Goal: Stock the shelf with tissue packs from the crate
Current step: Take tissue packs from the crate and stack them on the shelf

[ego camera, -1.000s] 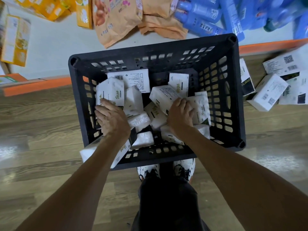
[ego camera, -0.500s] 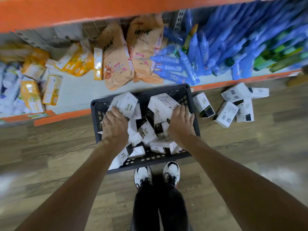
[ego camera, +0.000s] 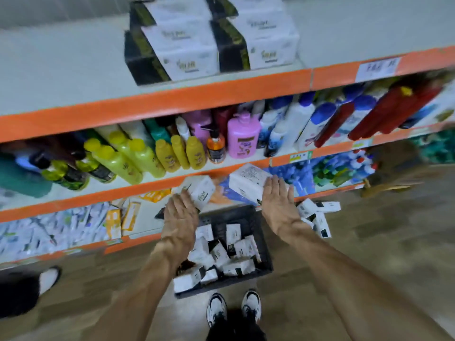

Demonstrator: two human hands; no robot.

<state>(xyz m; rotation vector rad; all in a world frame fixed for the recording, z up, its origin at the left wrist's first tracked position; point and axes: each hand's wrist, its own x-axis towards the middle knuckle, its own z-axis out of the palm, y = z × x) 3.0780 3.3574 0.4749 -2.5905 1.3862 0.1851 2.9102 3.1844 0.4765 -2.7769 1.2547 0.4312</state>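
Note:
A black plastic crate (ego camera: pixel 264 252) stands on the floor in front of my feet, with several white tissue packs (ego camera: pixel 216 254) loose inside. My left hand (ego camera: pixel 181 219) grips a white tissue pack (ego camera: pixel 200 190) held up above the crate's far edge. A second white tissue pack (ego camera: pixel 248 182), larger in view, is held up by my right hand (ego camera: pixel 279 201). Both packs are in the air in front of the lower shelves. On the top shelf (ego camera: pixel 187 96) two stacks of white and black tissue packs (ego camera: pixel 209 38) stand side by side.
The middle shelf (ego camera: pixel 147 185) carries yellow, pink, white and red bottles. Lower shelves hold blue bottles and small boxes. Several white boxes (ego camera: pixel 320 215) lie on the wooden floor right of the crate. Another person's dark shoe (ego camera: pixel 22 289) is at the far left.
Both hands have risen out of the crate, each with a tissue pack. The view has tilted up from the crate to the upper shelves.

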